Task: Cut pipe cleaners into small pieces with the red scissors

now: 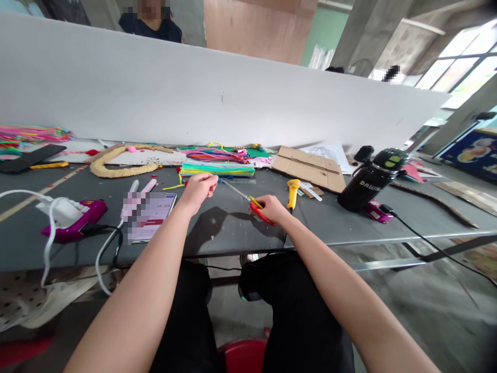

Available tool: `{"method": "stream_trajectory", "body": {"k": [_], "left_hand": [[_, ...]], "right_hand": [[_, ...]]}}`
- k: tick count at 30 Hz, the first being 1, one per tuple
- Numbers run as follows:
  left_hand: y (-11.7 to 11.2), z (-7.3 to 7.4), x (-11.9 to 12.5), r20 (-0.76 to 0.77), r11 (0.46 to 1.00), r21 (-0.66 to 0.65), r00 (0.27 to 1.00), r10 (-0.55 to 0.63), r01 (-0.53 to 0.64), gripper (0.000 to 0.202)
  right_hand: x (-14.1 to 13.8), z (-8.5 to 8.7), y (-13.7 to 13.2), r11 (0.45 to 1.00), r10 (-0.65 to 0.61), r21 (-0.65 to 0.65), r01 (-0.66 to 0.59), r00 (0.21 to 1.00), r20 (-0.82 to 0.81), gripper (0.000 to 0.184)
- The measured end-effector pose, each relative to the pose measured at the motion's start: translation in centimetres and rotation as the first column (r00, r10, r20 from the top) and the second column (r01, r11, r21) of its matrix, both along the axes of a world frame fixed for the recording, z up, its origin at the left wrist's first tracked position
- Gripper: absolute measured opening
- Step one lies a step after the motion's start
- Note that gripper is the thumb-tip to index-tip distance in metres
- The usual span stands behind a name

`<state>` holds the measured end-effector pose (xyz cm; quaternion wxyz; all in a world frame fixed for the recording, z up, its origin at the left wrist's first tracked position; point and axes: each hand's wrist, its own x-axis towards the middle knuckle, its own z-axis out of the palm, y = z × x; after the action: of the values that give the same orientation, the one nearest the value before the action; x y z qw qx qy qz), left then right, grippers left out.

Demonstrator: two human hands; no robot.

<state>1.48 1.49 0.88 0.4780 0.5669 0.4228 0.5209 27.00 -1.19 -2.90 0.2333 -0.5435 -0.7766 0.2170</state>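
Note:
My left hand point(199, 192) is closed in a pinch on one end of a thin pale pipe cleaner point(234, 188), which stretches slantwise above the grey table. At its other end is the head of a pair of pliers point(261, 211) with red and yellow handles. My right hand point(273, 209) is wrapped round those handles. Whether the jaws are closed on the strand is too small to tell. Just beyond my left hand lies a bundle of green, yellow and white pipe cleaners point(221, 170).
A yellow glue gun point(293, 194) stands right of my right hand. Farther right are cardboard point(310, 168) and a black bottle point(368, 181). On the left lie a phone point(159, 215), a purple power strip point(83, 220) and a curved tan piece point(101, 167). A white partition point(155, 93) rises behind; a person is beyond it.

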Motion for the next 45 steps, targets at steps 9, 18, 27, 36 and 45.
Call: {"method": "stream_trajectory", "body": {"k": [9, 18, 27, 36, 45], "left_hand": [[0.05, -0.06, -0.01, -0.001, 1.0, -0.005, 1.0, -0.002, 0.002, 0.032], [-0.01, -0.01, -0.01, -0.015, 1.0, -0.005, 1.0, 0.0, -0.001, 0.032], [-0.19, 0.18, 0.11, -0.046, 1.0, -0.004, 0.999, -0.001, 0.001, 0.03], [-0.1, -0.01, -0.01, -0.06, 1.0, 0.0, 0.998, -0.006, 0.006, 0.032], [-0.24, 0.18, 0.09, -0.057, 1.0, -0.009, 0.998, 0.001, -0.001, 0.031]], "right_hand": [[-0.05, 0.37, -0.39, 1.0, 0.021, -0.005, -0.021, 1.0, -0.01, 0.034], [-0.16, 0.34, -0.41, 1.0, 0.022, 0.006, -0.022, 1.0, 0.01, 0.036], [-0.17, 0.3, -0.28, 1.0, 0.031, 0.003, -0.031, 0.999, 0.017, 0.038], [-0.12, 0.16, -0.14, 1.0, 0.023, 0.007, -0.023, 0.999, 0.022, 0.037], [0.0, 0.01, -0.01, 0.999, 0.033, 0.01, -0.033, 0.999, 0.031, 0.038]]}}
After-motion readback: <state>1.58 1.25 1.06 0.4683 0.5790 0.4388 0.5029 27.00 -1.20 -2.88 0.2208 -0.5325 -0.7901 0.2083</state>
